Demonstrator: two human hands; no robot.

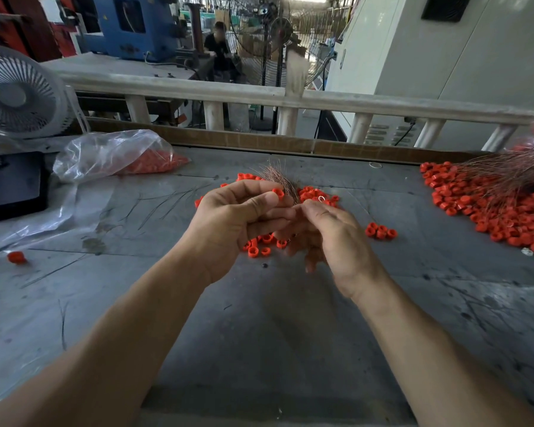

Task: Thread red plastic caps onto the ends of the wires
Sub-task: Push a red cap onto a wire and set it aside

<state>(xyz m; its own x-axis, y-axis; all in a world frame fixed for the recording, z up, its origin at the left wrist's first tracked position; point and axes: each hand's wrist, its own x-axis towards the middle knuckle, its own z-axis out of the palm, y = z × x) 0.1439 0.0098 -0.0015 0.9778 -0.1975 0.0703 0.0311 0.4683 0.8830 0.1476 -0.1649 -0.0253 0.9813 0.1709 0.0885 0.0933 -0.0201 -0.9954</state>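
Note:
My left hand pinches a small red plastic cap between thumb and forefinger and also holds a bundle of thin copper wires that fans up behind the fingers. My right hand is close against it, fingertips pinching a single wire whose small looped end shows just right of the cap. Loose red caps lie on the grey table behind and under the hands, and three sit together to the right.
A large pile of red caps with wires attached lies at the right. A clear plastic bag with red caps sits at the left, beside a dark tablet and a fan. One stray cap lies far left.

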